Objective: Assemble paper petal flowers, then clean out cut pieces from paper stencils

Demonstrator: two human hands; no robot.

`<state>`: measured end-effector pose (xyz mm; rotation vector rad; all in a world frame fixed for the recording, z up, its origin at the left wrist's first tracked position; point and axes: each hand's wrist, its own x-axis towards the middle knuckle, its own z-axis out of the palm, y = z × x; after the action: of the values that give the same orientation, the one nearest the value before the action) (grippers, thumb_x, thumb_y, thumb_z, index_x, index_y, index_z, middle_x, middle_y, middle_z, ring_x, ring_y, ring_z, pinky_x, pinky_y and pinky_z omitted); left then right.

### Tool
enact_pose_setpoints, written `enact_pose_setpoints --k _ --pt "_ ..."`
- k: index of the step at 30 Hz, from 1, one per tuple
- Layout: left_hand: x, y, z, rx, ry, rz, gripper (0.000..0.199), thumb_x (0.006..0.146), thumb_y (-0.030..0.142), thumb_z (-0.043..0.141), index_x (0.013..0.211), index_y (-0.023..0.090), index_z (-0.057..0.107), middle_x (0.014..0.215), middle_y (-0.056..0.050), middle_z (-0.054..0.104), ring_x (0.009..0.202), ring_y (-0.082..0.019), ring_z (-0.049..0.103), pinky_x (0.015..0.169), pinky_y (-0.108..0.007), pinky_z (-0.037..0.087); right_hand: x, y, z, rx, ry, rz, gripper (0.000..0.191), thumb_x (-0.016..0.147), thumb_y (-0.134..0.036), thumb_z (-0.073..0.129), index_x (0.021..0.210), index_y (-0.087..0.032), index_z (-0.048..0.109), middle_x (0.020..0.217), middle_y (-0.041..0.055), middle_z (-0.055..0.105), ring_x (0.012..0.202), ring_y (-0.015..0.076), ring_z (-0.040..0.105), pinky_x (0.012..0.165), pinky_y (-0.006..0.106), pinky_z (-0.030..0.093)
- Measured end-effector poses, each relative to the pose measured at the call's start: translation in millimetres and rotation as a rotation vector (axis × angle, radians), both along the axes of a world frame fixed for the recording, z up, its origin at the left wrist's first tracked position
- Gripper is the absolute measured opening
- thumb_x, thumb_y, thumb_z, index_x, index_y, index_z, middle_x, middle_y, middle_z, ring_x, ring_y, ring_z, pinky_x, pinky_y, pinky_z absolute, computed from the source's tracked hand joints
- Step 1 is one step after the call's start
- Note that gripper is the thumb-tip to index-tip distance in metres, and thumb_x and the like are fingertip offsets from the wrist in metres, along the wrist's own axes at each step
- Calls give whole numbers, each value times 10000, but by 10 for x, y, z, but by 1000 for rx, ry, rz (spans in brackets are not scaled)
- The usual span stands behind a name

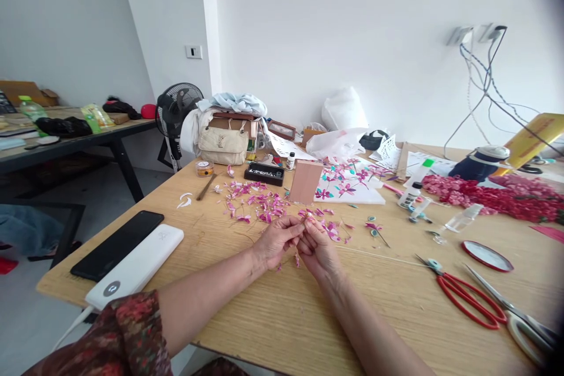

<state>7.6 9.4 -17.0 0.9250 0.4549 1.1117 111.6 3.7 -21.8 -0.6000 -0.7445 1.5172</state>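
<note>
My left hand [278, 239] and my right hand [318, 248] meet above the wooden table [255, 317], fingertips pinched together. Between them is a small pink flower piece, mostly covered by the fingers. Pink petals and flowers [264, 205] lie scattered just beyond the hands. Behind the hands a pinkish wooden block [305, 182] stands upright. A white sheet [365, 195] behind it carries pink and teal flowers [346, 188]. From near my right hand a thin pale strand runs right along the tabletop.
Red-handled scissors [471, 299] and larger scissors [524, 323] lie at the right, near a red-rimmed dish [487, 255] and small bottles [409, 194]. At the left lie a phone [118, 245] and a white power bank [136, 267]. A black tray [264, 174] sits farther back.
</note>
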Motion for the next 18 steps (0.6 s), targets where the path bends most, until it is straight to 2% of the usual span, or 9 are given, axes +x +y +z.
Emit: enact_pose_setpoints --k 6,12,15,18 --pt "-31 -10 53 -8 12 -90 161 652 240 699 708 119 609 561 31 470 511 -44 395 492 -164 290 45 -13 38 11 14 16 342 599 -306 727 579 -196 404 375 -132 198 360 31 44 321 164 78" --pt "-55 14 29 -6 28 -93 167 628 222 722 681 120 600 558 39 469 513 -42 393 505 -167 291 53 0 32 9 11 36 351 564 -312 757 574 -184 430 363 -133 227 350 21 68 310 142 104" --pt "-95 39 24 -14 20 -162 172 680 268 683 732 114 624 609 10 523 562 -62 442 551 -184 329 77 6 40 10 1 41 344 566 -310 759 565 -176 442 364 -125 263 333 12 99 305 135 111" --pt "-149 70 36 -95 -11 -244 315 775 400 556 783 97 640 693 -39 587 634 -91 505 630 -213 369 103 7 43 6 -18 46 317 572 -299 757 574 -168 469 373 -108 320 324 8 148 305 127 110"
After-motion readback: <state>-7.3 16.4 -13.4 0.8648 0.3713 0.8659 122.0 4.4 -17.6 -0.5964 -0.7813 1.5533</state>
